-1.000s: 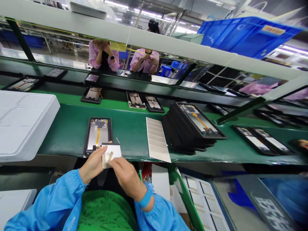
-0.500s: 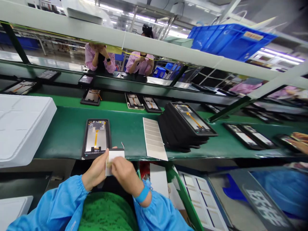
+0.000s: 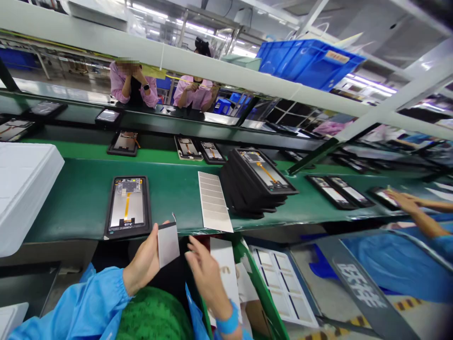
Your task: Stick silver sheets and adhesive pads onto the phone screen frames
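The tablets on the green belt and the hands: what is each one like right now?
Left hand: closed on a pale rectangular sheet, which stands upright.
Right hand: open, fingers spread, apart from the sheet.
Nearest tablet: flat on the green belt, back open, orange ribbon cable showing.
Tablet stack: piled up, top one tilted.

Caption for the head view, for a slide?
Left hand holds a pale rectangular sheet near an open device housing on a green conveyor belt; right hand is apart from it.
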`<action>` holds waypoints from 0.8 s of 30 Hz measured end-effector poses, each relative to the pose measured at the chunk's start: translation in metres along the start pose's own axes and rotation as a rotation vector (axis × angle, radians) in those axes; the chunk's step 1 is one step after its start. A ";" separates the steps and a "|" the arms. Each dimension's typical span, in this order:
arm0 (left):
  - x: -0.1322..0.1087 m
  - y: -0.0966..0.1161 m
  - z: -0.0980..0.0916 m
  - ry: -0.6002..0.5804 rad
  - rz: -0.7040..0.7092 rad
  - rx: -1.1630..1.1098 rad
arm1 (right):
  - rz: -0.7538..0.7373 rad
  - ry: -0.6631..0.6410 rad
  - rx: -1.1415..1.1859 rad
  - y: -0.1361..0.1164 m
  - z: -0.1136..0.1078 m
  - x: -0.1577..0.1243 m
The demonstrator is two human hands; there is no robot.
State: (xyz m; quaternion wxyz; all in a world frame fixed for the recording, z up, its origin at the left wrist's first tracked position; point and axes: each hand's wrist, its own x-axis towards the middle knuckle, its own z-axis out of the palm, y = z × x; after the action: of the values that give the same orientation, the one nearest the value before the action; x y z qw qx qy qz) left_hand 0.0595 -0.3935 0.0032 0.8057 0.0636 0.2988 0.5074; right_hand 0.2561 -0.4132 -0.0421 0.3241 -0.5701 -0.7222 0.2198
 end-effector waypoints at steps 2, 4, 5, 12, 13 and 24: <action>0.001 -0.009 0.005 0.009 0.105 0.030 | -0.097 -0.134 0.128 -0.039 0.015 0.013; -0.001 -0.008 0.003 0.026 0.194 0.106 | -0.117 -0.150 0.191 -0.062 0.021 0.024; -0.003 -0.004 -0.002 0.056 0.238 0.169 | -0.102 -0.130 0.226 -0.066 0.021 0.029; -0.023 0.057 -0.068 0.254 0.350 0.673 | 0.079 -0.308 0.705 -0.060 0.041 0.047; -0.028 0.063 -0.077 0.243 0.352 0.716 | 0.092 -0.349 0.763 -0.064 0.050 0.047; -0.080 0.133 -0.148 0.726 0.549 0.763 | -0.390 -0.372 0.099 -0.098 0.106 0.139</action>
State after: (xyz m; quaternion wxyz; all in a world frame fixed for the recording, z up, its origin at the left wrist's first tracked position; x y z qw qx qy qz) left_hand -0.1495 -0.4284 -0.0294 0.4115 0.2460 0.6891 0.5434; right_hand 0.0939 -0.2979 -0.0179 0.2496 -0.3537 -0.8538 0.2892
